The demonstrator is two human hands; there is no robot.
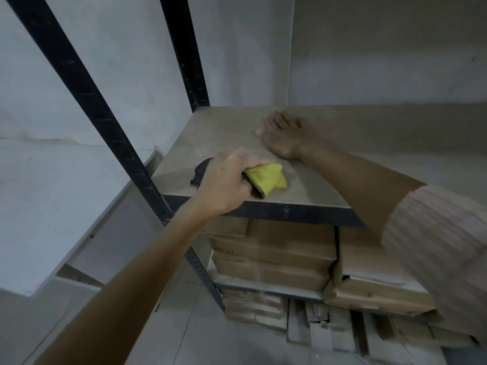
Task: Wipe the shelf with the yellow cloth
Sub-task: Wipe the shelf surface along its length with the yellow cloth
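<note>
A brown shelf board [226, 133] sits in a black metal rack, its top dusty. My left hand [226, 181] presses a bunched yellow cloth [267, 180] with a dark stitched edge onto the board near its front left corner. A dark part of the cloth [200, 172] sticks out to the left of that hand. My right hand [286, 134] lies flat, palm down, on the board farther back, fingers apart and holding nothing.
Black rack uprights [89, 101] rise at the shelf's left corners. Stacked cardboard boxes [274, 254] fill the levels below the board. White walls close in behind and to the left. A pale slab [66, 206] leans at the left.
</note>
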